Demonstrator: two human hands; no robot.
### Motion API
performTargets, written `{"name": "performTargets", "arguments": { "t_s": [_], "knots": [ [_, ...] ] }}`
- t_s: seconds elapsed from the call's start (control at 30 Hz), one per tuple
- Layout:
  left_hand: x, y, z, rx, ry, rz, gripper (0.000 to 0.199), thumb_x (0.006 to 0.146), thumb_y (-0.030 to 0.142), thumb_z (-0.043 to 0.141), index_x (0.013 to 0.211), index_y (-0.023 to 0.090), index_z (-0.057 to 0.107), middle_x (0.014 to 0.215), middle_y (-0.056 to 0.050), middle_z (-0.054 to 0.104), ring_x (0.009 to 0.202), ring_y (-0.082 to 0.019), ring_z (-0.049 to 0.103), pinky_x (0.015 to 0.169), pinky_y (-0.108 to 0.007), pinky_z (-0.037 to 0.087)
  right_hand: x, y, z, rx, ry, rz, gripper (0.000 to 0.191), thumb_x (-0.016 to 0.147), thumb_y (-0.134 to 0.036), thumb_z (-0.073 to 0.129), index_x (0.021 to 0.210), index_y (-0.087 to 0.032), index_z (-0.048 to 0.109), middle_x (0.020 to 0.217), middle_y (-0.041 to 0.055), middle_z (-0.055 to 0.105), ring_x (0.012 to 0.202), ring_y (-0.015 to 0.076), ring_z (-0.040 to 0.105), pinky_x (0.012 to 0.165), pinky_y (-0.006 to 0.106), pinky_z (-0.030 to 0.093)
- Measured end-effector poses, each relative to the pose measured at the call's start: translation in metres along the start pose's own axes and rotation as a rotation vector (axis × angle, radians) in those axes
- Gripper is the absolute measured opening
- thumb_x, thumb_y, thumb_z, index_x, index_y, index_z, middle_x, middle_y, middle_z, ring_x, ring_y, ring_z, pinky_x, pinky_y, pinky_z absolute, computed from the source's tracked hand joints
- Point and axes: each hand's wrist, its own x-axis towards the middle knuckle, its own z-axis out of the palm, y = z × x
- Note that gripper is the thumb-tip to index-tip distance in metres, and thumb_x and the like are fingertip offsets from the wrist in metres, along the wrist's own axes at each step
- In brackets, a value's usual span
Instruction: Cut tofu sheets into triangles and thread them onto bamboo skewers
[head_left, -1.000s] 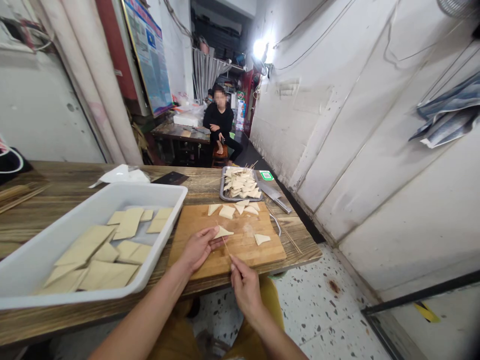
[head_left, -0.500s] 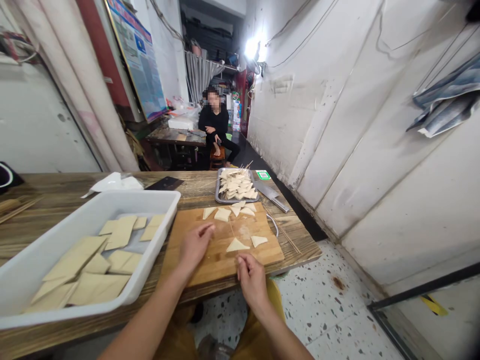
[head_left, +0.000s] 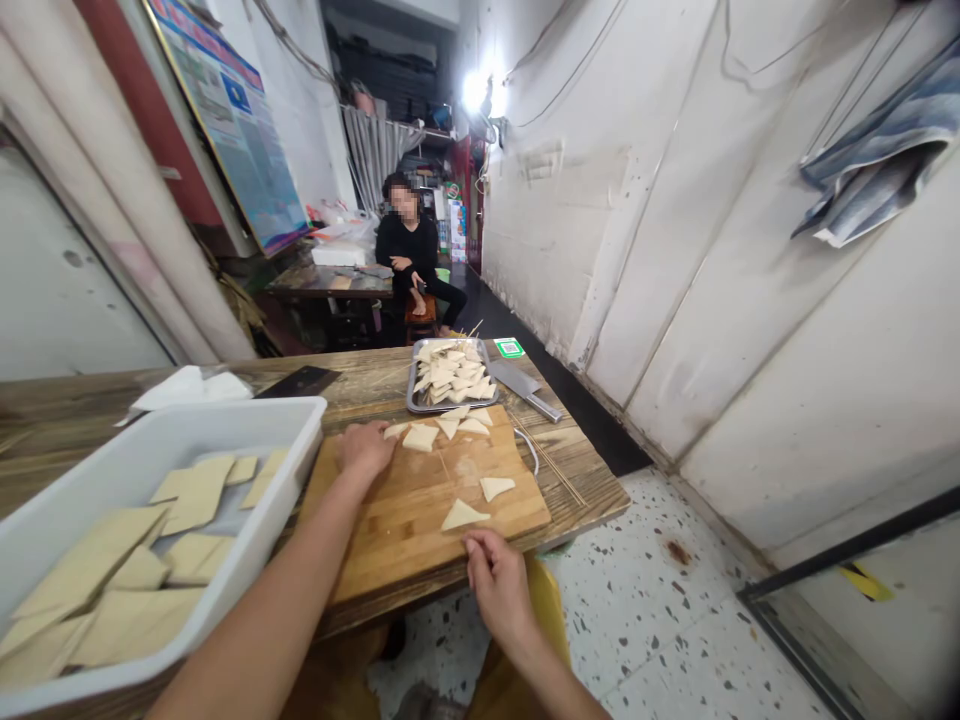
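Observation:
My left hand (head_left: 365,447) reaches to the far left of the wooden board (head_left: 375,530), its fingertips closed at the edge of a small pale triangular piece (head_left: 395,431). Beside that piece lies a pale square one (head_left: 420,437), with several folded pieces (head_left: 472,426) to its right. At the board's near edge my right hand (head_left: 491,565) has its thumb and fingers pressed together; what is between them is too small to make out. Just beyond it lies a pale triangle (head_left: 463,514), and another piece (head_left: 496,488) is farther right. A thin stick (head_left: 443,462) rests mid-board.
A white tub (head_left: 300,450) of pale sheets stands at left. Behind the board are a metal tray (head_left: 413,402) heaped with skewered pieces and a cleaver (head_left: 525,388). Thin sticks (head_left: 551,462) lie to the right. A person (head_left: 409,240) sits in the background.
My left hand has moved forward and left, from above the board to the small triangular piece. My right hand stays at the near edge. The whole view has shifted slightly.

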Motion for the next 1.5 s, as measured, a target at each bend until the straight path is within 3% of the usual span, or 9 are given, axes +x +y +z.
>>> {"name": "performTargets", "arguments": {
  "t_s": [0.23, 0.43, 0.53, 0.7, 0.8, 0.9, 1.03, 1.23, 1.5],
  "knots": [
    [-0.018, -0.004, -0.011, -0.016, 0.047, 0.076, 0.041, 0.072, 0.03, 0.054, 0.11, 0.015, 0.058, 0.103, -0.013, 0.064, 0.094, -0.025, 0.058, 0.077, -0.029, 0.041, -0.003, -0.006, -0.001, -0.001, -0.014, -0.008, 0.023, 0.088, -0.029, 0.044, 0.081, -0.015, 0.061, 0.05, -0.0055, 0.041, 0.045, 0.0096, 0.041, 0.046, 0.019, 0.032],
    [-0.048, -0.011, -0.016, -0.107, 0.175, 0.221, 0.058, 0.071, 0.025, 0.055, 0.127, 0.015, 0.048, 0.096, -0.009, 0.064, 0.086, -0.022, 0.058, 0.075, -0.029, 0.042, -0.005, -0.011, 0.004, 0.007, -0.054, -0.012, 0.024, 0.088, -0.029, 0.043, 0.081, -0.015, 0.061, 0.049, -0.0056, 0.042, 0.044, 0.0092, 0.041, 0.045, 0.018, 0.032],
    [-0.062, -0.012, -0.012, -0.301, 0.13, 0.243, 0.054, 0.073, 0.027, 0.054, 0.126, 0.016, 0.05, 0.092, -0.006, 0.066, 0.082, -0.02, 0.059, 0.075, -0.029, 0.044, -0.007, -0.013, 0.005, -0.015, -0.073, -0.026, 0.023, 0.088, -0.028, 0.043, 0.082, -0.015, 0.061, 0.049, -0.0056, 0.043, 0.044, 0.0092, 0.041, 0.046, 0.018, 0.033],
    [-0.079, -0.003, -0.007, -0.802, 0.022, -0.027, 0.029, 0.065, 0.025, 0.068, 0.093, 0.016, 0.067, 0.085, -0.006, 0.069, 0.08, -0.02, 0.063, 0.071, -0.028, 0.049, -0.009, -0.017, 0.007, -0.081, -0.074, -0.062, 0.024, 0.087, -0.027, 0.043, 0.082, -0.015, 0.063, 0.049, -0.0048, 0.045, 0.045, 0.0101, 0.043, 0.047, 0.019, 0.035],
    [-0.089, 0.005, -0.008, -1.242, -0.105, -0.262, 0.016, 0.07, 0.014, 0.065, 0.086, 0.013, 0.063, 0.083, -0.008, 0.069, 0.073, -0.016, 0.065, 0.06, -0.022, 0.051, -0.013, -0.019, 0.007, -0.128, -0.082, -0.08, 0.024, 0.087, -0.027, 0.043, 0.084, -0.016, 0.064, 0.051, -0.0028, 0.05, 0.047, 0.0115, 0.047, 0.048, 0.019, 0.037],
    [-0.096, 0.008, -0.014, -1.507, -0.283, -0.342, 0.008, 0.077, 0.008, 0.057, 0.083, 0.011, 0.06, 0.081, -0.011, 0.069, 0.068, -0.013, 0.066, 0.056, -0.019, 0.052, -0.016, -0.02, 0.007, -0.161, -0.101, -0.092, 0.025, 0.088, -0.027, 0.043, 0.087, -0.017, 0.066, 0.056, -0.0005, 0.057, 0.052, 0.0131, 0.052, 0.049, 0.019, 0.039],
    [-0.099, 0.006, -0.023, -1.591, -0.349, -0.394, 0.009, 0.08, 0.007, 0.053, 0.084, 0.008, 0.061, 0.08, -0.013, 0.069, 0.064, -0.012, 0.065, 0.052, -0.015, 0.052, -0.017, -0.022, 0.005, -0.163, -0.118, -0.1, 0.027, 0.088, -0.028, 0.043, 0.09, -0.018, 0.068, 0.061, 0.0011, 0.062, 0.057, 0.0147, 0.057, 0.052, 0.02, 0.042],
    [-0.101, 0.009, -0.024, -1.595, -0.328, -0.444, 0.009, 0.08, 0.007, 0.053, 0.086, 0.007, 0.06, 0.083, -0.015, 0.069, 0.072, -0.017, 0.068, 0.064, -0.025, 0.058, -0.016, -0.024, 0.005, -0.134, -0.127, -0.113, 0.029, 0.089, -0.031, 0.044, 0.093, -0.019, 0.07, 0.063, 0.0018, 0.065, 0.06, 0.0154, 0.06, 0.053, 0.021, 0.044],
    [-0.103, 0.011, -0.023, -1.585, -0.33, -0.446, 0.009, 0.078, 0.007, 0.055, 0.085, 0.007, 0.061, 0.085, -0.015, 0.069, 0.076, -0.019, 0.068, 0.066, -0.026, 0.058, -0.016, -0.022, 0.006, -0.133, -0.143, -0.064, 0.03, 0.089, -0.029, 0.043, 0.092, -0.018, 0.07, 0.058, 0.0011, 0.061, 0.054, 0.0145, 0.055, 0.047, 0.02, 0.04]
  ]
}}
